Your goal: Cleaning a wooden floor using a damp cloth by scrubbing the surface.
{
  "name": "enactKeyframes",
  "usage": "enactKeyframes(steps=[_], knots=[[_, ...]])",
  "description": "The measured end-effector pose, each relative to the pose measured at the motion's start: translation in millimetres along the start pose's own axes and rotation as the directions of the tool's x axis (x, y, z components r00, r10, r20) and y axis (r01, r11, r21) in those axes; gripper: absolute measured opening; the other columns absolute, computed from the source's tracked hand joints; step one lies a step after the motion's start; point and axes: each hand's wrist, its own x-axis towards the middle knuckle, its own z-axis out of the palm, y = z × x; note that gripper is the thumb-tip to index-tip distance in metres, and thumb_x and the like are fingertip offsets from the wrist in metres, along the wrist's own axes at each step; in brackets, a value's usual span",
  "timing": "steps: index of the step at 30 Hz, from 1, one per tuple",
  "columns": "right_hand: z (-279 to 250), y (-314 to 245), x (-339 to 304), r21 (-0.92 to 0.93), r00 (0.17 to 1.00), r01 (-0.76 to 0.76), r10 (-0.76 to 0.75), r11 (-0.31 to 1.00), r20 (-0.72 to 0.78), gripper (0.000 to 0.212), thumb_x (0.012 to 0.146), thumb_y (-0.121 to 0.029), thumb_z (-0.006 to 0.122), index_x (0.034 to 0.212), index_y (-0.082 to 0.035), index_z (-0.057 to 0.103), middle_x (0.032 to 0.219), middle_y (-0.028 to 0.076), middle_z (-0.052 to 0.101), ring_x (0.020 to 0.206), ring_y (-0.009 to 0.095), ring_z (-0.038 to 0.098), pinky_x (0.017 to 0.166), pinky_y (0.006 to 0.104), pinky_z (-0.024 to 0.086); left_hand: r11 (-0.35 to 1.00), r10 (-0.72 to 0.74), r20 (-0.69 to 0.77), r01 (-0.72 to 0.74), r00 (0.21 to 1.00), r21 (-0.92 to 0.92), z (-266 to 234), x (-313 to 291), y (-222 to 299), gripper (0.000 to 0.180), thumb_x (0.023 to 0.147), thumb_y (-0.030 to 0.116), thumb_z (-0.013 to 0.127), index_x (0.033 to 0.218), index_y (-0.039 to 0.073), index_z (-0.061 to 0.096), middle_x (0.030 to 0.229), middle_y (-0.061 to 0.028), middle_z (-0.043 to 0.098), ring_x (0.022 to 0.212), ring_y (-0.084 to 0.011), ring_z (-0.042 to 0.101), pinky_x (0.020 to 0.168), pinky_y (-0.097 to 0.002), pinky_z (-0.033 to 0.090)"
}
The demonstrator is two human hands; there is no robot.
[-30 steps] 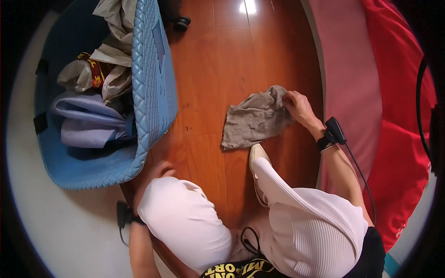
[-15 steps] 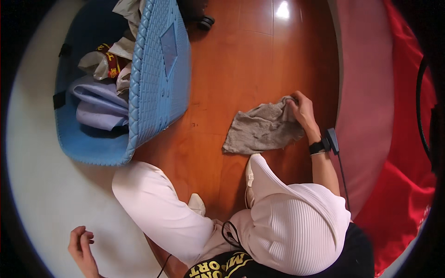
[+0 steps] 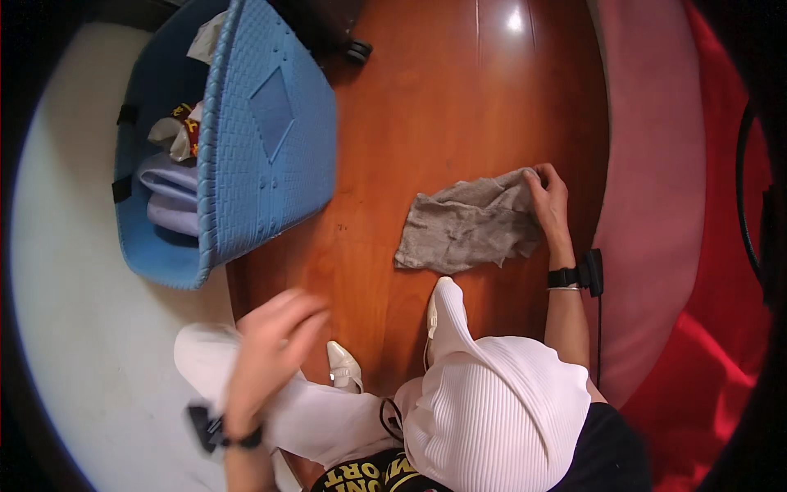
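Note:
A grey cloth (image 3: 467, 225), wrinkled and frayed along an edge, lies spread on the wooden floor in front of my right shoe. My right hand (image 3: 551, 201) pinches its far right corner between thumb and fingers. Above my left knee hangs my left hand (image 3: 283, 332), its fingers smeared by motion; no object shows in it. Both wrists wear a black strap with a small dark device.
A blue woven-look plastic basket (image 3: 279, 164) stands at the left, holding a lilac cloth (image 3: 174, 190) and crumpled wrappers. Behind it is a dark wheeled thing (image 3: 357, 51). Pink fabric (image 3: 648, 164) and red fabric (image 3: 730, 246) hang along the right.
My left hand has swung right and forward from the lower left to above my left knee. My right hand has shifted slightly right, and the cloth's held side is straighter.

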Motion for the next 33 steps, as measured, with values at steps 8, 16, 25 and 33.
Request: enactKeyframes(steps=[8,16,25,33], knots=[[13,-10,-3,-0.03,0.977,0.004,0.003,1.0,0.213,0.047,0.084,-0.034,0.064,0.107,0.006,0.059,0.1,0.019,0.064,0.092,0.027,0.062,0.08,0.0367,0.047,0.883,0.453,-0.063,-0.457,0.889,-0.103,216,154,-37,0.037,0.083,0.006,0.059,0.119,0.004,0.054,0.113,-0.0167,0.054,0.096,-0.0358,0.059,0.079,-0.0418,0.05],[4,19,7,0.254,0.983,-0.181,0.172,0.95,0.058,0.039,0.088,-0.03,0.059,0.106,0.005,0.058,0.095,0.011,0.061,0.088,0.019,0.055,0.079,0.0308,0.044,0.725,0.688,-0.099,-0.677,0.719,0.122,232,118,-28,0.018,0.072,0.012,0.058,0.089,0.006,0.061,0.077,-0.0087,0.047,0.069,-0.0239,0.052,0.061,-0.0338,0.039],[-15,19,29,0.678,0.941,-0.194,0.33,0.709,-0.076,0.038,0.093,-0.029,0.054,0.11,0.005,0.056,0.106,0.012,0.059,0.101,0.023,0.055,0.09,0.0336,0.042,0.812,0.446,0.137,-0.464,0.885,0.354,187,81,-77,0.022,0.067,0.017,0.073,0.081,0.005,0.059,0.083,-0.01,0.049,0.082,-0.0256,0.05,0.068,-0.0359,0.037],[-20,-12,16,0.763,0.96,-0.244,0.259,0.599,0.104,0.03,0.096,-0.025,0.053,0.11,0.001,0.057,0.105,0.009,0.062,0.098,0.018,0.058,0.086,0.0347,0.047,0.953,0.289,-0.142,-0.271,0.947,0.136,249,113,-52,0.032,0.07,0.019,0.075,0.091,0.002,0.057,0.098,-0.0138,0.05,0.095,-0.0322,0.048,0.082,-0.0423,0.042]])
